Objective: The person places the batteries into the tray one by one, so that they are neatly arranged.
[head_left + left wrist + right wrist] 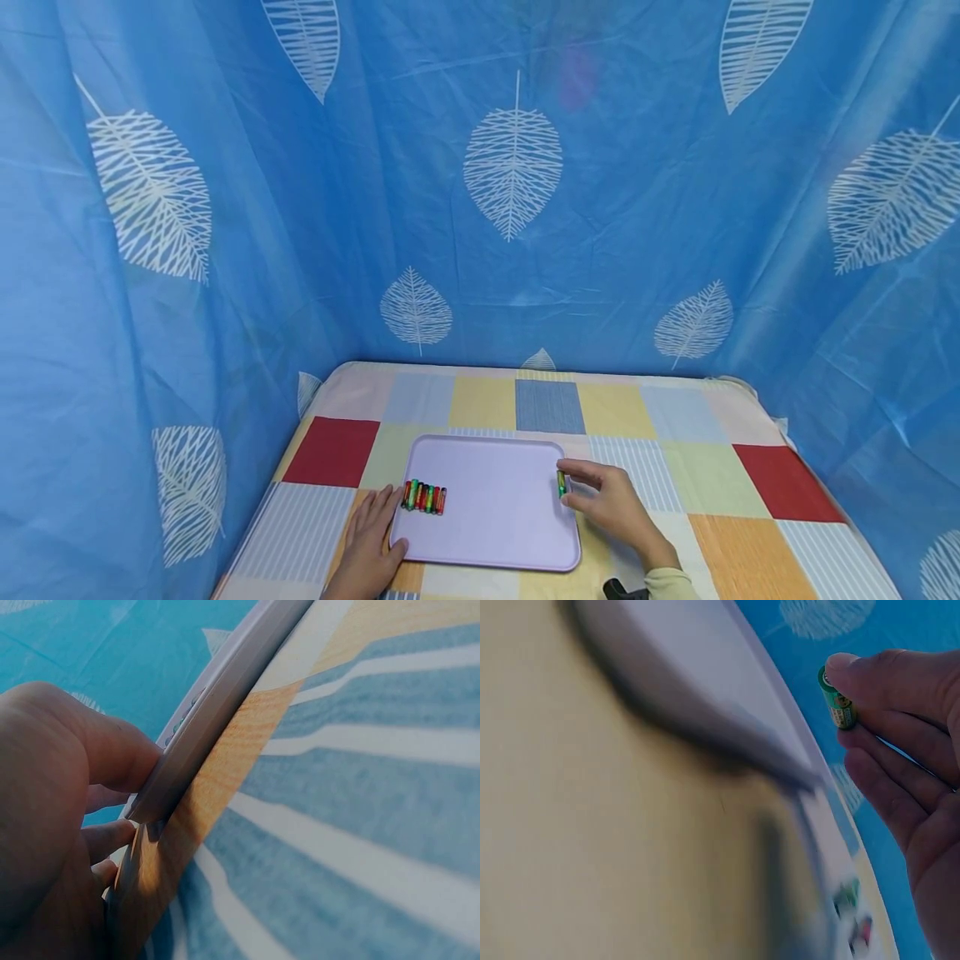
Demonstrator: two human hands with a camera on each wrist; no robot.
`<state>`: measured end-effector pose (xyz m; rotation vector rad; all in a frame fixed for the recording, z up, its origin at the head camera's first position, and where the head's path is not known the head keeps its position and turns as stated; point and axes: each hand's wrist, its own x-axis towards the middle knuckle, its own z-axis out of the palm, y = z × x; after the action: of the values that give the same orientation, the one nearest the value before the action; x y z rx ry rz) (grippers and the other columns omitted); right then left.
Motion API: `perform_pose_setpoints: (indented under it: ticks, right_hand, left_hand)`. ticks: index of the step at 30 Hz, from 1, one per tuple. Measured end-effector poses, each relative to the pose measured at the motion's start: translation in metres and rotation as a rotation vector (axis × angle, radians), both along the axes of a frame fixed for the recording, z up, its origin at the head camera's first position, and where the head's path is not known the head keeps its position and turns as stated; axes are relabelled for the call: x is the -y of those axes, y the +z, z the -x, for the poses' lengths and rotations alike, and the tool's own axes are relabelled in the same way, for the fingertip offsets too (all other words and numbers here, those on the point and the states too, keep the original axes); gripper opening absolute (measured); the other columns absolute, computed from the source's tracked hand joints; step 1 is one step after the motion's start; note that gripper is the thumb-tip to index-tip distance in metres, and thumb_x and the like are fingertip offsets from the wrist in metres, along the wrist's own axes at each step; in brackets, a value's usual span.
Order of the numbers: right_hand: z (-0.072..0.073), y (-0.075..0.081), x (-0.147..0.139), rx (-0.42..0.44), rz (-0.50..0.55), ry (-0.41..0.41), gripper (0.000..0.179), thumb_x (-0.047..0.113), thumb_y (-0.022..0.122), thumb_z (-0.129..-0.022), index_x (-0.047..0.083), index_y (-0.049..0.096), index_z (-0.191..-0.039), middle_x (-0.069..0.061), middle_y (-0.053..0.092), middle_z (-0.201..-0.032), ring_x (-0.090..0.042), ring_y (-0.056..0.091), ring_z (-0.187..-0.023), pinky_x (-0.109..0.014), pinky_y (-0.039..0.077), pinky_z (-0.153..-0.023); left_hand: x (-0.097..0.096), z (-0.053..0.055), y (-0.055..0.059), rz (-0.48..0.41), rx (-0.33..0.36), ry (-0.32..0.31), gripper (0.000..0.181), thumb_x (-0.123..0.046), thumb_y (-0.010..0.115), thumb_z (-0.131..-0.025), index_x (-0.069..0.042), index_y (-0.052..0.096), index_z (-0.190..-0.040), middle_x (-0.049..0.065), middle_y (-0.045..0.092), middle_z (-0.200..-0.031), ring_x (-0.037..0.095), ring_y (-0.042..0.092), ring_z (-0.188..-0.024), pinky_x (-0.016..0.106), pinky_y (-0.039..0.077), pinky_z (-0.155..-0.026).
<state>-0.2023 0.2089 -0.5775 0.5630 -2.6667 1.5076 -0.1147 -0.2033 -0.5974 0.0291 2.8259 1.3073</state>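
My right hand [611,500] pinches a green battery [561,483] lengthwise between thumb and fingers, over the right edge of the lilac tray [495,533]. In the right wrist view the thumb presses one end of this battery [838,701], and its other end meets a finger. At the tray's left side my left hand [367,542] rests with its fingers fairly straight and its thumb near the front corner. The left wrist view shows that thumb touching the tray's rim [202,727]. Several red and green batteries [423,497] lie side by side in a row at the tray's left.
A patchwork cloth [735,550] covers the table under the tray. Blue curtains with white leaf prints [510,292] stand behind and at both sides. A dark object [624,590] sits by the right wrist.
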Motion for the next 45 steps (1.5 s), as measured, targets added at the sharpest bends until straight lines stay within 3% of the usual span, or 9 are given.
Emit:
perform_pose_setpoints:
  ticks: [6, 13, 20, 28, 36, 45]
  right_hand:
    - [-0.003, 0.002, 0.032, 0.029, 0.057, 0.033, 0.049, 0.007, 0.09, -0.085, 0.007, 0.078, -0.133, -0.011, 0.08, -0.132, -0.032, 0.077, -0.122, -0.04, 0.061, -0.11]
    - [-0.002, 0.001, 0.062, -0.023, 0.111, 0.102, 0.05, 0.005, 0.089, -0.086, 0.002, 0.076, -0.134, -0.015, 0.079, -0.131, -0.036, 0.077, -0.121, -0.042, 0.06, -0.11]
    - [-0.005, 0.0, 0.09, -0.055, 0.083, 0.113, 0.049, 0.007, 0.09, -0.086, 0.004, 0.077, -0.134, -0.007, 0.081, -0.13, -0.025, 0.078, -0.119, -0.035, 0.061, -0.11]
    - [-0.008, -0.006, 0.116, -0.075, 0.069, 0.144, 0.049, 0.009, 0.09, -0.086, 0.002, 0.077, -0.132, -0.008, 0.081, -0.129, -0.029, 0.079, -0.118, -0.04, 0.063, -0.107]
    - [-0.011, -0.015, 0.139, -0.066, 0.06, 0.168, 0.049, 0.011, 0.092, -0.084, 0.005, 0.079, -0.131, -0.005, 0.082, -0.128, -0.024, 0.077, -0.121, -0.037, 0.062, -0.108]
    - [-0.012, -0.026, 0.16, -0.128, 0.019, 0.166, 0.049, 0.008, 0.093, -0.082, 0.005, 0.08, -0.128, -0.006, 0.083, -0.123, -0.018, 0.078, -0.118, -0.037, 0.062, -0.107]
  left_hand:
    - [-0.001, 0.0, 0.0, 0.003, 0.013, 0.005, 0.081, -0.005, 0.074, -0.088, -0.002, 0.047, -0.164, 0.032, 0.037, -0.171, 0.058, 0.014, -0.162, 0.078, 0.002, -0.129]
    - [-0.002, 0.0, 0.001, 0.0, 0.025, 0.009, 0.082, -0.005, 0.075, -0.088, -0.003, 0.046, -0.165, 0.031, 0.036, -0.172, 0.057, 0.013, -0.162, 0.08, 0.003, -0.129]
    - [-0.002, -0.001, 0.001, 0.008, 0.018, 0.008, 0.081, -0.006, 0.074, -0.088, -0.003, 0.047, -0.164, 0.031, 0.036, -0.172, 0.057, 0.013, -0.162, 0.079, 0.003, -0.129]
    - [-0.002, -0.002, 0.001, 0.013, 0.01, 0.009, 0.081, -0.005, 0.074, -0.088, -0.003, 0.047, -0.164, 0.031, 0.037, -0.172, 0.057, 0.014, -0.162, 0.077, 0.002, -0.13]
    - [-0.004, -0.002, 0.002, 0.009, 0.009, 0.008, 0.081, -0.005, 0.075, -0.088, -0.003, 0.047, -0.164, 0.031, 0.036, -0.172, 0.058, 0.013, -0.162, 0.077, 0.002, -0.13]
    - [-0.003, 0.0, 0.0, 0.018, 0.001, 0.005, 0.08, -0.005, 0.074, -0.088, -0.002, 0.047, -0.164, 0.031, 0.037, -0.172, 0.057, 0.014, -0.162, 0.077, 0.003, -0.13]
